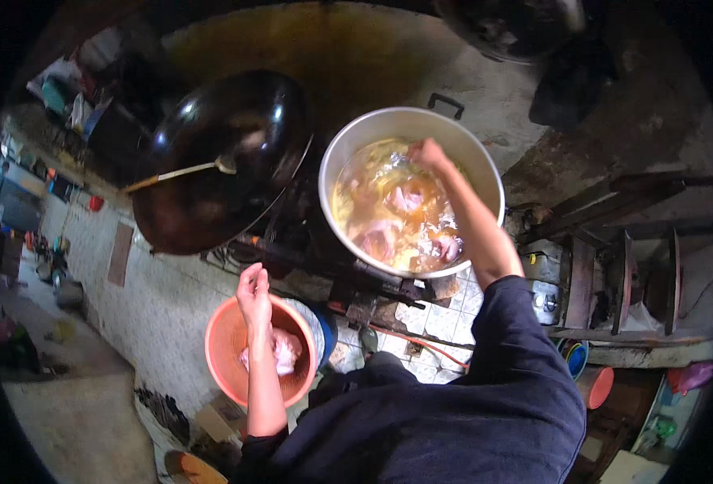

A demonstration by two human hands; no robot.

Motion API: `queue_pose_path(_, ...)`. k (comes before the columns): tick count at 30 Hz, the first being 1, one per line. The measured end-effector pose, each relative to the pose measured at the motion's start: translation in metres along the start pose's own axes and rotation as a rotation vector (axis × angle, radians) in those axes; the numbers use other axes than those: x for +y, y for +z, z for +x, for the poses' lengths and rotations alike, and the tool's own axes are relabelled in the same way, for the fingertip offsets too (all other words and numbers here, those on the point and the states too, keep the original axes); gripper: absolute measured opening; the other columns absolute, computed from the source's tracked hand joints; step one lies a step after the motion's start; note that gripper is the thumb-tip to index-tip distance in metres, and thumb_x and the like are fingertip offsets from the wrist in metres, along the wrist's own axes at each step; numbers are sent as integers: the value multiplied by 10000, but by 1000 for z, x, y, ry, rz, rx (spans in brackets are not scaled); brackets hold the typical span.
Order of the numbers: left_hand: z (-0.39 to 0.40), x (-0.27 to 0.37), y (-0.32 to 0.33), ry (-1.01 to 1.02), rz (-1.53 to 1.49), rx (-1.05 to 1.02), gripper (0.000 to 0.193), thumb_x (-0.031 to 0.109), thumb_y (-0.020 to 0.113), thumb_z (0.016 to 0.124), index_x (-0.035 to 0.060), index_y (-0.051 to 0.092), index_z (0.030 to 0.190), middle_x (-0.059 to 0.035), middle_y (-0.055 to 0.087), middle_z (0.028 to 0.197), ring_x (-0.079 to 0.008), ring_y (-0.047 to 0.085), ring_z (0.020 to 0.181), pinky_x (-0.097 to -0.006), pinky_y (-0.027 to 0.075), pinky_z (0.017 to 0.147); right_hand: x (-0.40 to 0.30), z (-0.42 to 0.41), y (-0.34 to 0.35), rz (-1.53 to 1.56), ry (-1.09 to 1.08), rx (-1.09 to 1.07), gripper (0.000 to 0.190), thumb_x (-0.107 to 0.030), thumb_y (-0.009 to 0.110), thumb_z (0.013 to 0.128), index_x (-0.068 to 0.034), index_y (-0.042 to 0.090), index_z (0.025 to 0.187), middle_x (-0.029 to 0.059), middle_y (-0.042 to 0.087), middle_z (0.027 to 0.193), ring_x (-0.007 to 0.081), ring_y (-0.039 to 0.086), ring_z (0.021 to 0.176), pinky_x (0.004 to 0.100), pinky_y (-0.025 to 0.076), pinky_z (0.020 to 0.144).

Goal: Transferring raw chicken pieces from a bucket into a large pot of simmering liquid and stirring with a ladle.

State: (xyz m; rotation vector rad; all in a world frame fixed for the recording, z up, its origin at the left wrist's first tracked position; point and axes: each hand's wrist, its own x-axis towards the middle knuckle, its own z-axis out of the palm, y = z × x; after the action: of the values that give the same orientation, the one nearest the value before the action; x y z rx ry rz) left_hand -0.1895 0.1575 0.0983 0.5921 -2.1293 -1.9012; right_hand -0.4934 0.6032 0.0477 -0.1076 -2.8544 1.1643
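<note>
My right hand point(428, 155) reaches inside a large metal pot point(339, 136), close to the far wall. Its fingers are curled, and I cannot make out whether they hold anything. Yellowish, glistening liquid point(356, 175) fills part of the pot, with several pale pink pieces of raw meat point(406, 198) in it. My left hand point(255, 299) is raised over the far rim of an orange plastic basket point(218, 345), fingers extended and nothing in them. More raw meat point(286, 354) lies at the bottom of that basket, partly covered from view by my forearm.
Left of the pot sits a big dark wok point(241, 127) with a long-handled ladle point(187, 172) across it. A blue container point(327, 333) stands beside the basket. An orange hose point(420, 345) crosses the tiled floor. Wooden shelving point(622, 284) is on the right.
</note>
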Motion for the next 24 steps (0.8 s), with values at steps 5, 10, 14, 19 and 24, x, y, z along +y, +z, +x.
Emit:
queue_pose_path(5, -34, -97, -106, 20, 293, 145, 206, 73, 654, 845, 14, 624, 1039, -111, 657, 984, -183, 640, 881, -296, 526, 789, -183, -42, -65, 328, -262, -202, 211, -161, 618, 854, -15, 675, 995, 45, 684, 839, 118, 600, 760, 270, 484, 727)
queue_pose_path(10, -45, -147, -176, -62, 589, 123, 275, 197, 683, 818, -7, 653, 1000, -198, 663, 969, -298, 653, 888, -374, 522, 801, -295, -131, -6, 341, -557, -369, 271, -225, 642, 882, -8, 646, 1043, 52, 660, 818, 97, 585, 769, 263, 475, 708)
queue_pose_path(14, -55, -188, -214, -231, 554, 96, 267, 189, 669, 798, 35, 671, 1016, -190, 669, 959, -301, 657, 903, -369, 518, 810, -320, -235, 154, 396, -473, -816, 244, -140, 633, 875, 8, 614, 1069, 68, 671, 951, 136, 625, 896, 283, 503, 821)
queue_pose_path(19, -71, -216, -201, -162, 808, -305, 503, 71, 595, 741, 185, 584, 1231, -117, 607, 1182, -296, 554, 1126, -401, 452, 965, -200, -368, 343, -32, -223, -1044, 477, -421, 659, 823, -54, 646, 1129, 99, 690, 977, 264, 638, 946, 386, 481, 859)
queue_pose_path(24, -78, -256, -197, 244, 880, -119, 356, 114, 635, 734, 61, 600, 1084, -151, 602, 1076, -338, 529, 1077, -416, 411, 963, -154, -450, 422, 68, 96, -893, 522, -346, 619, 815, -177, 546, 1303, 122, 679, 1040, 263, 663, 910, 391, 508, 849)
